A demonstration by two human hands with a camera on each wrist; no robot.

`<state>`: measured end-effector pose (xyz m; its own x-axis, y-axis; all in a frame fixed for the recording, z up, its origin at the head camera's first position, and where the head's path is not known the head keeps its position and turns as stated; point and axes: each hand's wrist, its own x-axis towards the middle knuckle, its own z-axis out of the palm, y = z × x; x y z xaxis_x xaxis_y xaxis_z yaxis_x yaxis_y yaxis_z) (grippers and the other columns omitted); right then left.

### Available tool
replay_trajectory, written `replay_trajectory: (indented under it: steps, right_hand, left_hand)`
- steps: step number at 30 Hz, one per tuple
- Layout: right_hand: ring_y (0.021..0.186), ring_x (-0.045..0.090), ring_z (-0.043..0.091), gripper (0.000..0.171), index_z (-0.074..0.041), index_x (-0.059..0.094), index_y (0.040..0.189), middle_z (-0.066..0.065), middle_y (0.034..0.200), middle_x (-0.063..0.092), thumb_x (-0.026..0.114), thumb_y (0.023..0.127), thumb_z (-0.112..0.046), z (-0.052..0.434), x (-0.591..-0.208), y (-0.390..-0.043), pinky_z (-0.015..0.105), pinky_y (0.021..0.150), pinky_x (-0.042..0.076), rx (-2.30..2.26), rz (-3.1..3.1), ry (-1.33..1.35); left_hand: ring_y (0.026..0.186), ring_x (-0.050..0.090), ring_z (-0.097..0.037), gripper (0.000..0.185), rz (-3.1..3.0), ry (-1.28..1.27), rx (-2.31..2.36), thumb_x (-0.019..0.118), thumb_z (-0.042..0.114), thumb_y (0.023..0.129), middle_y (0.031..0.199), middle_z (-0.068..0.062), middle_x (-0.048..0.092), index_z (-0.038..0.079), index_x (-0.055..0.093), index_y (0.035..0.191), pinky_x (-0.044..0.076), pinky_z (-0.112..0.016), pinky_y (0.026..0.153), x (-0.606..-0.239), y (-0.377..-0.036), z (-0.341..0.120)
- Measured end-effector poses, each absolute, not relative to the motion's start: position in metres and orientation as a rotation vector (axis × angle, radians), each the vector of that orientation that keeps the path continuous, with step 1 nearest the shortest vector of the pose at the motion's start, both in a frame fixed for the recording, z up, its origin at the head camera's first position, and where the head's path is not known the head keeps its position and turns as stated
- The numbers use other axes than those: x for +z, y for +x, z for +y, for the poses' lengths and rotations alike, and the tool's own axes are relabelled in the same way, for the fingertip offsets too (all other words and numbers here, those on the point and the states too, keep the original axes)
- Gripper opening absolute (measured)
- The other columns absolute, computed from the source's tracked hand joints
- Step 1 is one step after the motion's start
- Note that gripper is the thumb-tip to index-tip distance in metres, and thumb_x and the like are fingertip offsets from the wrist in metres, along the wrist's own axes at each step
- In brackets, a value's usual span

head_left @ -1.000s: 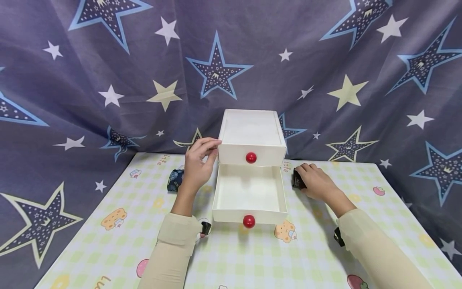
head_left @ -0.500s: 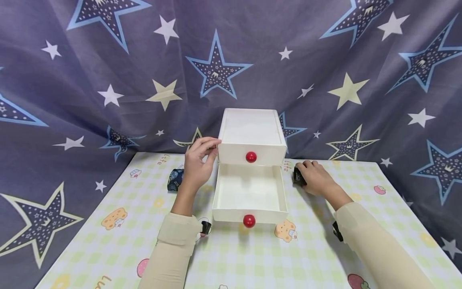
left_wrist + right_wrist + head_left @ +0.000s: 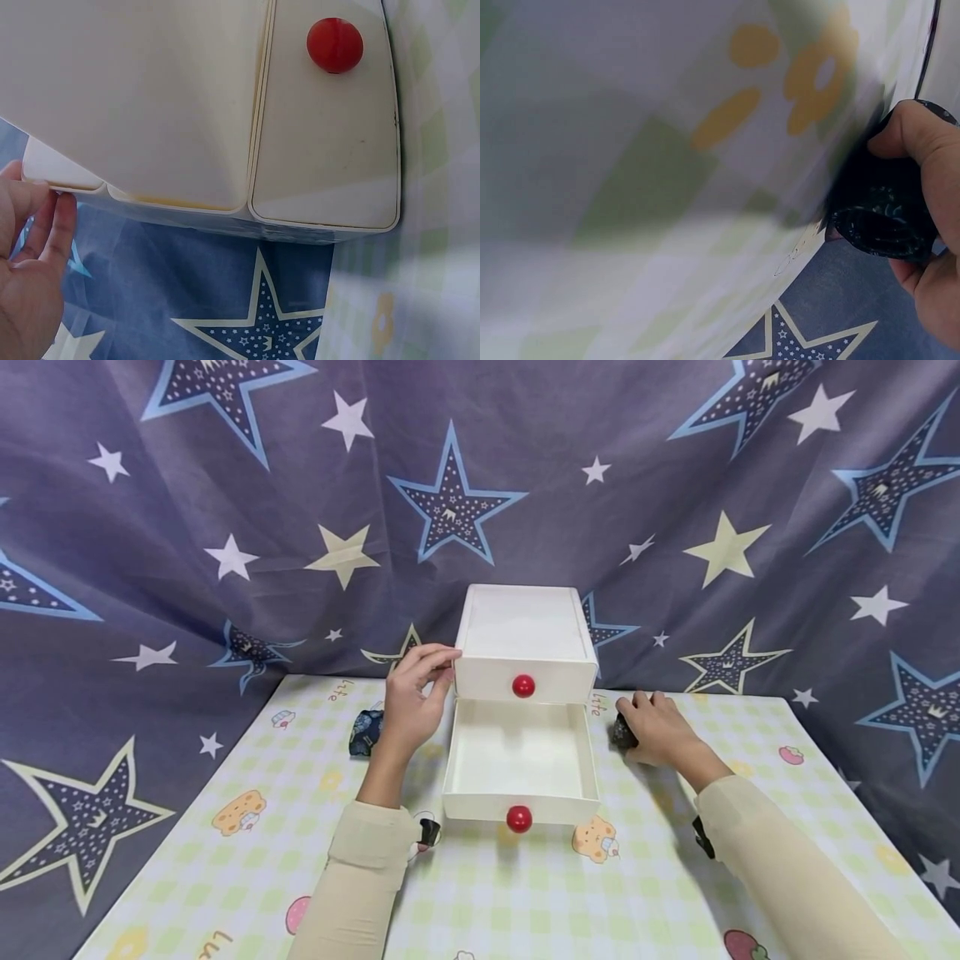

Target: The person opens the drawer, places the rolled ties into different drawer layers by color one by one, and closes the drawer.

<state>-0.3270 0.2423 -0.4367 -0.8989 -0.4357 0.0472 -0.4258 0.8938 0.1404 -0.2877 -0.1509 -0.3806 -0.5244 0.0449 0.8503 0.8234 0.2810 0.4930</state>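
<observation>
A white drawer cabinet stands in the middle with red knobs. Its middle drawer is pulled out and bare inside, while the top drawer and bottom drawer are closed. My left hand touches the cabinet's left side near the top front corner with its fingertips. To the right of the cabinet, my right hand grips a rolled black patterned cloth down at the tabletop. The right wrist view shows the hollow end of this rolled cloth, thumb on one side and fingers on the other.
A rolled dark blue patterned cloth lies left of the cabinet, partly behind my left hand. The table has a checked cover with printed figures. A star-patterned curtain hangs right behind it.
My right hand has shifted very slightly to the right with the black cloth in its fingers. The left hand and the cabinet stay as they were.
</observation>
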Motion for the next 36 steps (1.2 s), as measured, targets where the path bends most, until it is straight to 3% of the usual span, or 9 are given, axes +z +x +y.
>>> replay_trajectory:
  steps: [20, 36]
  right_hand:
    - [0.091, 0.049, 0.042, 0.075, -0.002, 0.051, 0.126, 0.023, 0.109, 0.055, 0.09, 0.075, -0.039, 0.245, -0.413, -0.317, 0.058, 0.082, 0.045, -0.227, -2.858, 0.771]
    - [0.092, 0.049, 0.042, 0.071, -0.004, 0.054, 0.123, 0.022, 0.111, 0.056, 0.09, 0.073, -0.039, 0.244, -0.38, -0.301, 0.057, 0.081, 0.044, -0.24, -2.764, 0.846]
  left_hand:
    - [0.1, 0.067, -0.03, 0.027, -1.824, -0.778, -1.322, 0.064, -0.013, 0.094, 0.119, -0.018, 0.064, -0.005, 0.073, 0.118, 0.06, -0.028, 0.09, -0.377, -0.284, -0.15]
    - [0.099, 0.067, -0.03, 0.026, -1.822, -0.759, -1.328, 0.065, -0.011, 0.095, 0.119, -0.017, 0.065, -0.004, 0.074, 0.118, 0.061, -0.029, 0.089, -0.377, -0.283, -0.15]
